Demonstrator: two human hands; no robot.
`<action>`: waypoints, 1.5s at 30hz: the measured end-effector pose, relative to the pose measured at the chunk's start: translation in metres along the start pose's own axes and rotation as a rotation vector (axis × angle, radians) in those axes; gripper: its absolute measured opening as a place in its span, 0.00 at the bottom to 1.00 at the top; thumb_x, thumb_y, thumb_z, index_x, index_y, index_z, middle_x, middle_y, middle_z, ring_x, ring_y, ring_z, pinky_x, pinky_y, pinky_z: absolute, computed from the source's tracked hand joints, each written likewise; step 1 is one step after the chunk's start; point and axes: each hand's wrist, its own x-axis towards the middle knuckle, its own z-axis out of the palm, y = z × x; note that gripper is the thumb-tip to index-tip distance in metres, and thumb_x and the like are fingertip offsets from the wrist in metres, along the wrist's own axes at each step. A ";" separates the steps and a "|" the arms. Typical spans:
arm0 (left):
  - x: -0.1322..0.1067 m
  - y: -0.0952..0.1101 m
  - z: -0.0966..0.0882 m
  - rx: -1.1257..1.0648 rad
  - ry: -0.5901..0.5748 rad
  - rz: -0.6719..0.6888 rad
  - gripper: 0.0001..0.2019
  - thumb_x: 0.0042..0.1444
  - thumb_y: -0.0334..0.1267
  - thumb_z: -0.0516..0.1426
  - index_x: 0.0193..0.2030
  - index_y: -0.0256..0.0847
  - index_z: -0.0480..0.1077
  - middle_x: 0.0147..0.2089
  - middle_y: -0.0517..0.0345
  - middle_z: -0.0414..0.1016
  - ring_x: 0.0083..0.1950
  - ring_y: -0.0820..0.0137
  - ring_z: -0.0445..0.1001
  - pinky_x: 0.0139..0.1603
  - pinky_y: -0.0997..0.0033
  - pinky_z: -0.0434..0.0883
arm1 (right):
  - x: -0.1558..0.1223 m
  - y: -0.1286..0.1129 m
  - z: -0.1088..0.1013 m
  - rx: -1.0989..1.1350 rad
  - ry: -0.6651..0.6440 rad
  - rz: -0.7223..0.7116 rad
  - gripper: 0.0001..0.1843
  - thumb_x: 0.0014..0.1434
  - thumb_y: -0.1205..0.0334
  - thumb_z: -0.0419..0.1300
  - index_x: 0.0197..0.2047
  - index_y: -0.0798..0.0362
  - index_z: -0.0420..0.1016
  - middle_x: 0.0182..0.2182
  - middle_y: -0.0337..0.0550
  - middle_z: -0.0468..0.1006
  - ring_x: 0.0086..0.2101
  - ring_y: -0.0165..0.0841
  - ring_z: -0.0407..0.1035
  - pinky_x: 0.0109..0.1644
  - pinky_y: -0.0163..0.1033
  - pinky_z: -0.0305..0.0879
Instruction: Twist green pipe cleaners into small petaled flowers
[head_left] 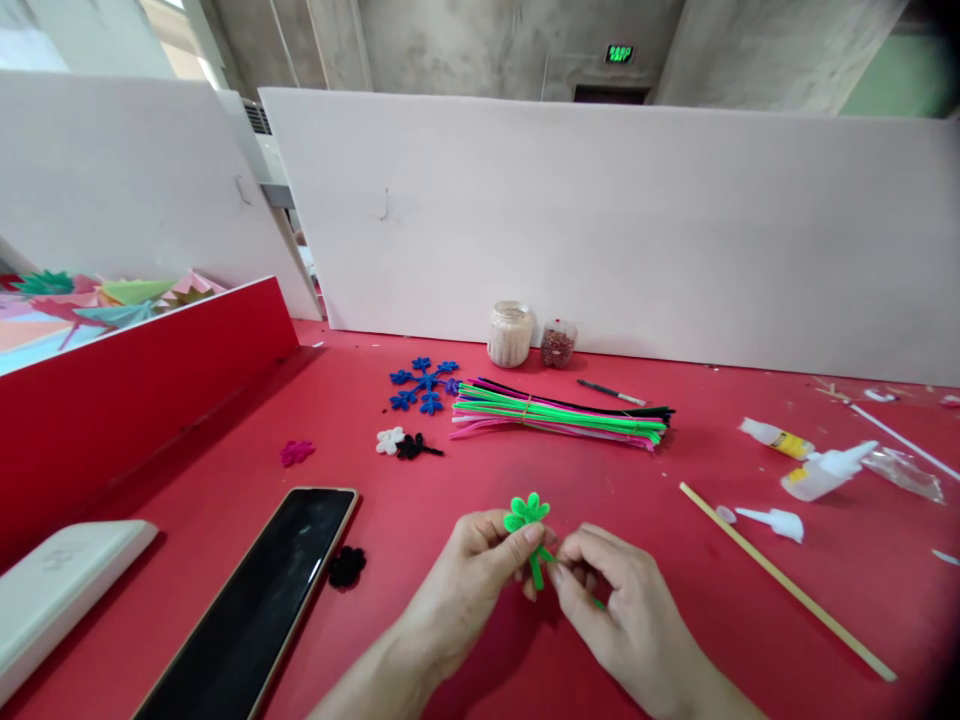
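My left hand (469, 580) pinches a green pipe-cleaner flower (526, 515) just under its petals, holding it upright over the red table (675, 520). My right hand (615, 615) is closed on the lower part of the flower's green stem, fingers curled round it. Both hands meet near the table's front middle. Behind them lies a bundle of pipe cleaners (559, 415) in green, pink, black and white, tied with a band.
A dark phone (262, 600) and a white case (60, 580) lie at left. Blue (424, 385), white (389, 440), black (414, 446) and pink (297, 452) flowers, two jars (510, 333), glue bottles (817, 470), a wooden stick (787, 585) and a pen (609, 392) lie around. White boards stand behind.
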 end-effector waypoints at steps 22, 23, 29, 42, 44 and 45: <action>-0.001 0.002 0.000 -0.121 -0.093 -0.073 0.07 0.48 0.35 0.58 0.26 0.33 0.74 0.22 0.58 0.67 0.21 0.79 0.59 0.22 0.78 0.54 | -0.002 0.002 0.001 -0.057 0.205 -0.087 0.10 0.52 0.67 0.52 0.20 0.53 0.62 0.17 0.36 0.64 0.19 0.27 0.60 0.23 0.30 0.56; 0.000 0.003 0.000 -0.113 -0.102 -0.072 0.08 0.49 0.35 0.57 0.25 0.33 0.74 0.22 0.57 0.67 0.20 0.80 0.58 0.21 0.78 0.54 | -0.002 0.003 0.001 -0.060 0.201 -0.086 0.10 0.53 0.67 0.52 0.20 0.53 0.63 0.17 0.36 0.64 0.19 0.27 0.60 0.23 0.30 0.56; 0.000 0.003 -0.002 -0.112 -0.083 -0.098 0.06 0.48 0.36 0.58 0.28 0.34 0.72 0.20 0.60 0.67 0.18 0.82 0.57 0.18 0.80 0.50 | -0.002 0.005 0.002 -0.135 0.223 -0.133 0.10 0.52 0.67 0.51 0.20 0.54 0.63 0.17 0.37 0.63 0.20 0.28 0.60 0.24 0.32 0.55; -0.002 0.000 0.001 -0.166 -0.076 -0.054 0.14 0.53 0.37 0.54 0.20 0.32 0.70 0.19 0.58 0.67 0.19 0.81 0.58 0.18 0.79 0.50 | 0.001 -0.003 -0.005 0.172 0.030 -0.046 0.07 0.53 0.71 0.51 0.27 0.54 0.68 0.24 0.38 0.68 0.24 0.28 0.62 0.28 0.31 0.59; -0.002 0.000 0.003 -0.172 -0.072 -0.058 0.15 0.53 0.38 0.54 0.19 0.32 0.69 0.19 0.58 0.66 0.20 0.80 0.59 0.19 0.79 0.50 | 0.002 -0.004 -0.005 0.252 0.007 0.006 0.08 0.53 0.70 0.51 0.26 0.54 0.68 0.24 0.37 0.68 0.23 0.27 0.60 0.27 0.30 0.58; -0.002 -0.001 0.003 -0.174 -0.064 -0.062 0.15 0.53 0.38 0.54 0.20 0.32 0.69 0.19 0.58 0.66 0.20 0.80 0.59 0.19 0.79 0.50 | 0.002 -0.004 -0.005 0.287 -0.003 0.033 0.08 0.53 0.70 0.51 0.25 0.54 0.68 0.23 0.37 0.68 0.22 0.26 0.59 0.26 0.30 0.57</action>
